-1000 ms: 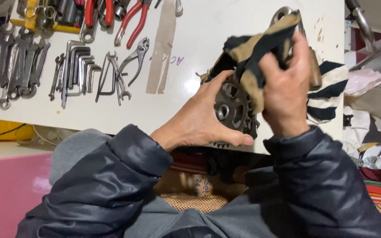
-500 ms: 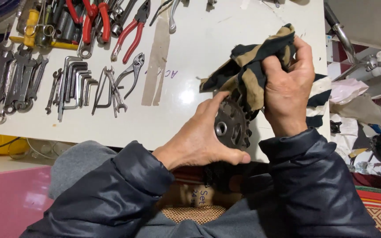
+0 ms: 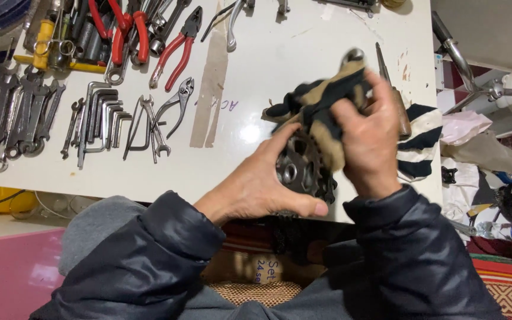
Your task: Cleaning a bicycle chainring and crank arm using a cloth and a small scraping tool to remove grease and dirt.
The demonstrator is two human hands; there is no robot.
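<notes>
Both hands on the sprocket cluster, rag working over the teeth!

The left hand [image 3: 256, 189] cups the dark toothed sprocket cluster [image 3: 300, 172] from below at the near edge of the white tabletop [image 3: 280, 59], fingers curled round its rim, thumb clamped along the bottom. The right hand [image 3: 368, 148] has its fingers closed on a tan-and-black rag [image 3: 321, 109], pressed onto the top of the cluster. That steel looks heavy, stiff and likely greasy (sharp teeth too), so the rim and the centre hub seem the safest places to hold; the rag is soft and limp. Off to the left lie hex keys [image 3: 99, 115], spanners [image 3: 19, 112] and red-handled pliers [image 3: 176, 50].
</notes>
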